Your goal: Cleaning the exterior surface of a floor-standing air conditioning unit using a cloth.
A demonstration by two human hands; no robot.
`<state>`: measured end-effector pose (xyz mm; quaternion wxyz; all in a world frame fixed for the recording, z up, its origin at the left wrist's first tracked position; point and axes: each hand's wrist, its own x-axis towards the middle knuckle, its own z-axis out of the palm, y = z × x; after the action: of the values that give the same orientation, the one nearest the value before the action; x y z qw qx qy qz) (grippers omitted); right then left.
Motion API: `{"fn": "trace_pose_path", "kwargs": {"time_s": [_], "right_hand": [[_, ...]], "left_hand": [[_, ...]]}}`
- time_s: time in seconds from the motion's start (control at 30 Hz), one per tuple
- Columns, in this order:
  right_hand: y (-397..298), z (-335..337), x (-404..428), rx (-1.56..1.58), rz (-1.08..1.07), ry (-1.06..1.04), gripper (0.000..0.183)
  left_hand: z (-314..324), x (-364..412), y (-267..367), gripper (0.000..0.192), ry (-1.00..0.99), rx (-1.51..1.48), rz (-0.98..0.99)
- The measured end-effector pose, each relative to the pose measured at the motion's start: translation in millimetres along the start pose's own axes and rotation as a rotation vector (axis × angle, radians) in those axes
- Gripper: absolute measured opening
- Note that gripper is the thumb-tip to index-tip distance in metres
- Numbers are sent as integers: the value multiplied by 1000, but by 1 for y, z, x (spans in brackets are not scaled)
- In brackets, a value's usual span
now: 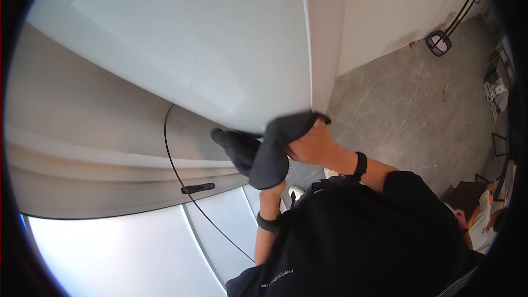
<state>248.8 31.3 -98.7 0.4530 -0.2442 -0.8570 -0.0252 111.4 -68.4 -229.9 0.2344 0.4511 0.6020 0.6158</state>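
Observation:
A dark grey cloth [270, 161] hangs between my two hands, bunched and folded, with part of it draped to the left. My right hand [315, 144] is closed on the cloth's upper right end. Most of my left hand [272, 189] is hidden beneath the cloth; only the wrist side shows, so its fingers cannot be seen. Just beyond the cloth stands a large white panel [247, 49] with a pale edge. Both wrists wear black bands.
A thin black cable [169, 148] runs past a black handle-like fitting [198, 188] on the left. On the marbled floor [383, 107] at the upper right stands a black rack [439, 43]. Another person [482, 222] is at the lower right near dark furniture.

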Motion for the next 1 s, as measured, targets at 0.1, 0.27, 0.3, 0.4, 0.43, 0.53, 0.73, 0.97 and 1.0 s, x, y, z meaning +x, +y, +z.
{"fn": "trace_pose_path", "kwargs": {"time_s": [0.1, 0.27, 0.3, 0.4, 0.43, 0.53, 0.73, 0.97, 1.0], "right_hand": [[-17, -30, 67, 2, -31, 235, 19], [-41, -11, 70, 149, -36, 85, 22], [-40, 2, 59, 163, -21, 53, 19], [-18, 0, 14, 118, -39, -41, 21], [-11, -1, 7, 72, -54, -125, 21], [-2, -14, 12, 113, -21, -4, 18], [-10, -31, 66, 159, -58, 263, 17], [-25, 14, -29, 364, 50, -78, 30], [-25, 16, -38, 387, 60, -184, 35]], "left_hand": [[-7, 9, 7, 39, 119, -107, -46], [-14, 21, 11, 39, 318, -376, -142], [-13, 20, 8, 39, 353, -426, -149], [-8, 9, 8, 40, 459, -546, -135], [-3, 4, 15, 40, 456, -541, -137], [12, -16, 33, 37, 318, 25, -24], [22, -15, 40, 37, 364, -37, -19], [24, -33, 44, 37, 408, -30, -70], [24, -38, 45, 37, 405, -19, -79]]}}
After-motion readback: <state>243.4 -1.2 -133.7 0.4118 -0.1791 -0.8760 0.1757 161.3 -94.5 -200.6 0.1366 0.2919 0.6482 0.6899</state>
